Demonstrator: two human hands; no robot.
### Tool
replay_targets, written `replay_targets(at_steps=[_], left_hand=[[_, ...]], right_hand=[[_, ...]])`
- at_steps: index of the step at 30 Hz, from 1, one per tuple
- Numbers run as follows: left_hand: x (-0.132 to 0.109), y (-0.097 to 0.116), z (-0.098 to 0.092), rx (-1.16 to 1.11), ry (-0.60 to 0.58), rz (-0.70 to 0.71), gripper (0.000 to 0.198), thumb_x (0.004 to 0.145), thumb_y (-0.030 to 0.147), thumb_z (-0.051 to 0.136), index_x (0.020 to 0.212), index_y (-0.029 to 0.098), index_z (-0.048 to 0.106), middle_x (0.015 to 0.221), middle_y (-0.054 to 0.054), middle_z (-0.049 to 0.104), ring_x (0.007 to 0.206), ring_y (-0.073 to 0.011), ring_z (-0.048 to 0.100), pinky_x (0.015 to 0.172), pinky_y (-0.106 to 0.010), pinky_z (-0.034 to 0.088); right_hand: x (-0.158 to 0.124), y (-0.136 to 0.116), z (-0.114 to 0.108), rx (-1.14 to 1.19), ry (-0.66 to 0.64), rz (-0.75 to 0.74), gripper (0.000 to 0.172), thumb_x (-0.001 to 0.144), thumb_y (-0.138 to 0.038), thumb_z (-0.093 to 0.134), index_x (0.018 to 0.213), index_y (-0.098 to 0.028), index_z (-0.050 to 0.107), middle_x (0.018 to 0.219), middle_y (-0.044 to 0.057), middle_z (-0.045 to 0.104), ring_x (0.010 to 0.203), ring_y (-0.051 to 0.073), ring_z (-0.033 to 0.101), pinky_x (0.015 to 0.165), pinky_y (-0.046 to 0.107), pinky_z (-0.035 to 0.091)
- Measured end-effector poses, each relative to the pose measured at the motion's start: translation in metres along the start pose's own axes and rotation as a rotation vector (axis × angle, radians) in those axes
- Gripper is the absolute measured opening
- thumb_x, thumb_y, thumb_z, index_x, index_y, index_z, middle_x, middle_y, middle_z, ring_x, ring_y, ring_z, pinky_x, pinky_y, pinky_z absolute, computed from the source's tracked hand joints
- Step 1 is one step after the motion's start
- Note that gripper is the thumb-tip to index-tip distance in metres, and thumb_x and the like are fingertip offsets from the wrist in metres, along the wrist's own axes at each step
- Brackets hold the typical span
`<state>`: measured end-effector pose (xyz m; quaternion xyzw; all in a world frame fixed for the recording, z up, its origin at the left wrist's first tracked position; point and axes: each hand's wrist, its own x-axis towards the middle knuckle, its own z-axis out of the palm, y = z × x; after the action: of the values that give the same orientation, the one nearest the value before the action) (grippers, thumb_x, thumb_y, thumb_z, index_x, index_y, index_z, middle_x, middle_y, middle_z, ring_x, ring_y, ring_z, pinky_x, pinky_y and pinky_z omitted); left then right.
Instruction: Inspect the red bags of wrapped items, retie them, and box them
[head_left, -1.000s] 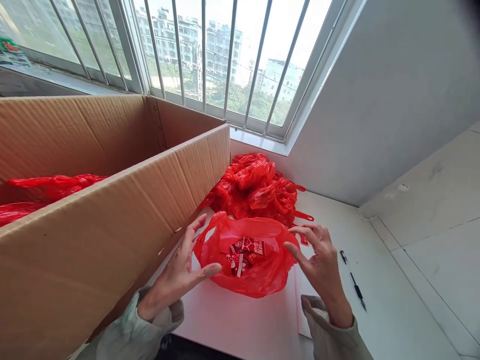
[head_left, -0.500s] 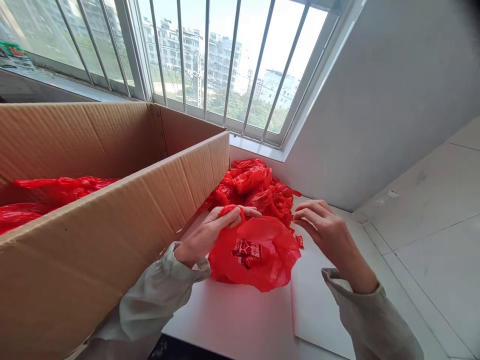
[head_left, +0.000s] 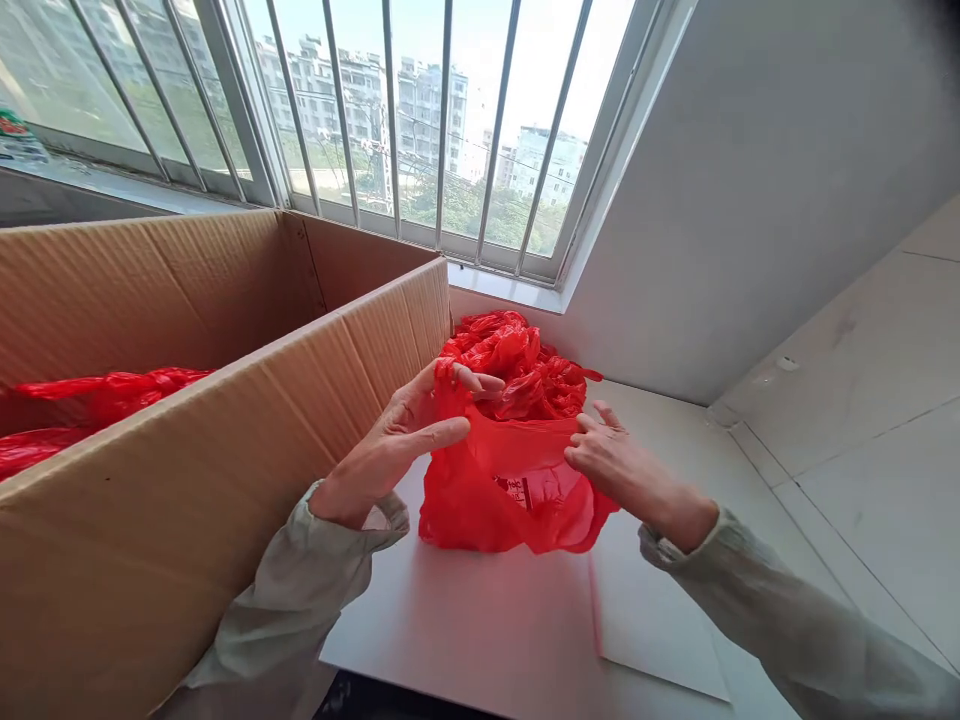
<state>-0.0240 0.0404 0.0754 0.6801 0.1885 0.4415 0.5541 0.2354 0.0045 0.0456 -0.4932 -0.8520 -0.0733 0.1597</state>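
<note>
The fingers [head_left: 442, 432] of the left hand [head_left: 390, 450] are almost closed and pinch the left edge of a red bag [head_left: 487, 510]. This bag sits on the white counter [head_left: 480, 630], just beside the near corner of a big cardboard box [head_left: 225, 420]. Its mouth faces up and is stretched between the two hands. Through the thin plastic a small packet [head_left: 519, 490] with red and white print shows (how many lie inside, I cannot tell).

The box is open on top. In it, toward its left end, lie more bags [head_left: 105, 385] of the same red plastic. Behind the held bag a pile [head_left: 525, 355] of such bags rests on the counter, below the barred window [head_left: 420, 120].

On the left hand, the plastic passes between one upper finger and a lower one, and both press on it. The fingers [head_left: 581, 452] of the right hand [head_left: 619, 470] are curled on the right edge of the mouth and grip it, with the thumb standing up. A white sheet [head_left: 652, 620] lies flat on the counter under the right forearm.
</note>
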Motion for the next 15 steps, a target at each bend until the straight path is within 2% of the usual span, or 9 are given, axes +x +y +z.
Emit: replay_targets(at_steps=[1, 2, 3, 5, 7, 9, 11, 13, 15], left_hand=[[0.001, 0.0, 0.001, 0.044, -0.022, 0.004, 0.029, 0.083, 0.033, 0.064, 0.109, 0.024, 0.054, 0.123, -0.008, 0.057, 0.121, -0.0272, 0.049, 0.104, -0.044, 0.039], [0.003, 0.001, 0.002, 0.074, -0.05, 0.002, 0.035, 0.084, 0.031, 0.064, 0.116, 0.025, 0.051, 0.122, -0.008, 0.056, 0.119, -0.0261, 0.05, 0.103, -0.042, 0.04], [0.004, 0.001, 0.004, 0.091, -0.078, -0.007, 0.041, 0.085, 0.029, 0.063, 0.122, 0.026, 0.048, 0.119, -0.007, 0.057, 0.116, -0.0248, 0.052, 0.1, -0.04, 0.043], [0.008, 0.002, 0.006, 0.114, -0.115, -0.045, 0.048, 0.088, 0.031, 0.06, 0.131, 0.027, 0.04, 0.107, -0.006, 0.058, 0.101, -0.0211, 0.058, 0.089, -0.035, 0.048], [0.011, 0.002, 0.008, 0.184, -0.122, -0.083, 0.057, 0.088, 0.036, 0.061, 0.137, 0.027, 0.034, 0.094, -0.003, 0.056, 0.083, -0.0169, 0.058, 0.074, -0.03, 0.049], [0.012, 0.002, 0.011, 0.326, -0.124, -0.102, 0.065, 0.082, 0.041, 0.067, 0.136, 0.025, 0.035, 0.082, 0.001, 0.052, 0.069, -0.0137, 0.052, 0.061, -0.025, 0.044], [0.013, 0.001, 0.016, 0.49, -0.132, -0.093, 0.064, 0.072, 0.046, 0.075, 0.124, 0.021, 0.046, 0.073, 0.005, 0.048, 0.061, -0.012, 0.045, 0.052, -0.024, 0.036], [0.014, -0.003, 0.024, 0.589, -0.163, -0.104, 0.058, 0.063, 0.05, 0.08, 0.105, 0.019, 0.054, 0.067, 0.006, 0.047, 0.057, -0.0117, 0.042, 0.048, -0.024, 0.031], [0.015, -0.007, 0.033, 0.549, -0.204, -0.11, 0.05, 0.061, 0.05, 0.08, 0.092, 0.019, 0.056, 0.069, 0.004, 0.051, 0.061, -0.014, 0.047, 0.05, -0.025, 0.035]], right_hand=[[0.003, 0.002, -0.015, 0.039, -0.006, -0.044, 0.035, 0.086, -0.006, 0.047, 0.058, -0.023, 0.059, 0.056, 0.001, 0.057, 0.076, 0.019, 0.053, 0.099, 0.047, 0.034], [0.006, 0.003, -0.031, 0.124, 0.043, -0.055, 0.028, 0.089, -0.012, 0.048, 0.068, -0.023, 0.062, 0.065, 0.001, 0.061, 0.079, 0.018, 0.054, 0.097, 0.045, 0.036], [0.009, 0.004, -0.045, 0.252, 0.146, -0.026, 0.021, 0.091, -0.018, 0.049, 0.077, -0.024, 0.063, 0.074, 0.001, 0.064, 0.081, 0.017, 0.055, 0.092, 0.041, 0.04], [0.015, 0.004, -0.063, 0.554, 0.377, 0.096, 0.009, 0.091, -0.026, 0.053, 0.09, -0.025, 0.061, 0.085, 0.001, 0.064, 0.082, 0.015, 0.057, 0.08, 0.033, 0.047], [0.018, 0.003, -0.069, 0.801, 0.466, 0.209, 0.009, 0.088, -0.028, 0.057, 0.096, -0.025, 0.059, 0.085, 0.0, 0.062, 0.079, 0.013, 0.059, 0.07, 0.028, 0.049], [0.02, -0.003, -0.066, 0.932, 0.434, 0.266, 0.015, 0.085, -0.028, 0.061, 0.099, -0.025, 0.059, 0.083, -0.001, 0.061, 0.077, 0.013, 0.06, 0.067, 0.025, 0.05], [0.022, -0.013, -0.062, 0.991, 0.444, 0.28, 0.016, 0.084, -0.027, 0.062, 0.1, -0.025, 0.059, 0.082, -0.001, 0.062, 0.075, 0.012, 0.06, 0.065, 0.024, 0.051], [0.026, -0.026, -0.06, 1.017, 0.437, 0.238, 0.014, 0.084, -0.026, 0.061, 0.098, -0.024, 0.06, 0.083, -0.001, 0.062, 0.075, 0.011, 0.06, 0.065, 0.023, 0.051], [0.031, -0.039, -0.06, 1.022, 0.319, 0.122, 0.01, 0.084, -0.024, 0.061, 0.094, -0.022, 0.062, 0.085, 0.0, 0.064, 0.078, 0.012, 0.061, 0.068, 0.024, 0.052]])
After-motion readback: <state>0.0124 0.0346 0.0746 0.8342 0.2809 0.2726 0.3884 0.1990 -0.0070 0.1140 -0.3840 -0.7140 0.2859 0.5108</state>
